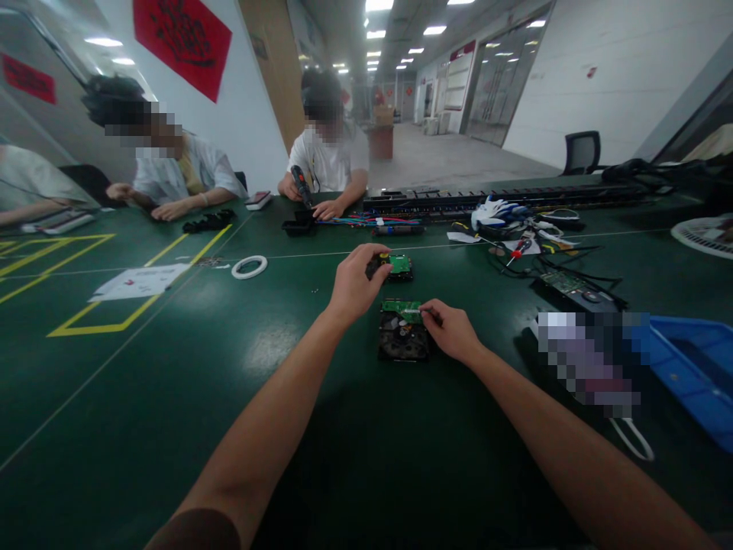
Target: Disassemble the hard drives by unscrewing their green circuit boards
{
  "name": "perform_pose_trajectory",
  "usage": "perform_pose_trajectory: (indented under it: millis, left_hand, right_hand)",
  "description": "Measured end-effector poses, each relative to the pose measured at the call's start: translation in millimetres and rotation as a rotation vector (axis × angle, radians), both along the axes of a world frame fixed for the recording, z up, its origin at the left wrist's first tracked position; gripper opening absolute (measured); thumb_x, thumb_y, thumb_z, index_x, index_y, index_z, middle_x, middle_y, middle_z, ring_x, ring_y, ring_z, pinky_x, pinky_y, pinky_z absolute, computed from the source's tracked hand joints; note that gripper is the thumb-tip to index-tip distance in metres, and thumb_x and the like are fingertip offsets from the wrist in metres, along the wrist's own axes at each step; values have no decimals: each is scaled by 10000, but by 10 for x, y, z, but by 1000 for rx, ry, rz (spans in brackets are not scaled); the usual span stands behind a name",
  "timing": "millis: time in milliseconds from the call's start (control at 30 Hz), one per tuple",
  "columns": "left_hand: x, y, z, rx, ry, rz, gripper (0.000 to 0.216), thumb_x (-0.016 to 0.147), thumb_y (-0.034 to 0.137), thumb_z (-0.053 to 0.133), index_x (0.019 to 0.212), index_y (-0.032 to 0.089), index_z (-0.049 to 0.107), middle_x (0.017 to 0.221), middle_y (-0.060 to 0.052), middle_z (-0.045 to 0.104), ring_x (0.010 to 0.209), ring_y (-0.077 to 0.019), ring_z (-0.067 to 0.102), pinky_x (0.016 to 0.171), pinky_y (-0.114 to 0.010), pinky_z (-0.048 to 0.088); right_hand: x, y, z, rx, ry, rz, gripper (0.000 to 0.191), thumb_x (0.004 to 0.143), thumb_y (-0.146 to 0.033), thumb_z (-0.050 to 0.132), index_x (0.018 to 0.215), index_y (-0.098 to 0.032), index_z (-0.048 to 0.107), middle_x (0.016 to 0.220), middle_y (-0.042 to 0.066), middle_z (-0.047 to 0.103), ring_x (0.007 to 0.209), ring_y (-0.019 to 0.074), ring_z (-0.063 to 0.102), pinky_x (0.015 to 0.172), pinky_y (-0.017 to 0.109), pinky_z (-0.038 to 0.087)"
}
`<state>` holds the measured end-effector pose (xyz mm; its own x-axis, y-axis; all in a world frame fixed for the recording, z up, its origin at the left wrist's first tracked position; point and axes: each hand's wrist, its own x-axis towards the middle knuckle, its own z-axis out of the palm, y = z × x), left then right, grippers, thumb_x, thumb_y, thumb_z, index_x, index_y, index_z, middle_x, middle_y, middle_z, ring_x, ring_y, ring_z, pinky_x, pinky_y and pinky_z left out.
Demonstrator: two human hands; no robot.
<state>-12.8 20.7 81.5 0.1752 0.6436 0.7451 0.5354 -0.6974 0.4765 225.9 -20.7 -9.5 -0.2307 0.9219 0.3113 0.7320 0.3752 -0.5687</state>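
Two hard drives lie one behind the other on the green table. My left hand (362, 281) curls over the left end of the far hard drive (402, 267), its thumb and fingers on either side of that end. The drive's green board faces up. On the near hard drive (402, 342), a dark casing shows below a narrow green circuit board (399, 307). My right hand (451, 328) is closed in a pinch at the right edge of this board. The fingertips partly hide what they grip.
Across the table, a person (329, 160) holds a power screwdriver (301, 186). A white ring (250, 266) lies at left. Gloves (497, 212), a red screwdriver (520, 249), cables and another circuit board (578, 290) are at right, near a blue tray (692, 367).
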Motion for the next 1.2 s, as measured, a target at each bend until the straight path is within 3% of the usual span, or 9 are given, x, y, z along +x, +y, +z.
perform_pose_trajectory:
  millis: [100, 967, 1200]
  left_hand:
    - [-9, -5, 6, -8, 9, 2, 323, 883, 128, 681, 1187, 235, 650, 1134, -48, 700, 1016, -183, 657, 912, -356, 536]
    - [8, -16, 9, -127, -79, -73, 183, 896, 221, 681, 1077, 241, 701, 1050, -25, 738, 911, -166, 677, 847, -327, 551]
    - [-36, 95, -55, -279, -182, -244, 192, 896, 218, 665, 1087, 217, 676, 980, -41, 720, 818, -148, 658, 724, -286, 545]
  right_hand:
    - [-4, -5, 3, -5, -5, -2, 216, 973, -348, 510, 1064, -239, 673, 763, 9, 673, 648, 169, 582, 594, 277, 375]
    - [4, -5, 9, 4, -6, 5, 216, 974, -345, 503, 1071, -243, 666, 761, 9, 679, 637, 170, 583, 600, 279, 383]
    - [2, -4, 2, 8, -2, -1, 209, 977, -338, 502, 1062, -245, 668, 777, 12, 681, 651, 171, 587, 600, 280, 384]
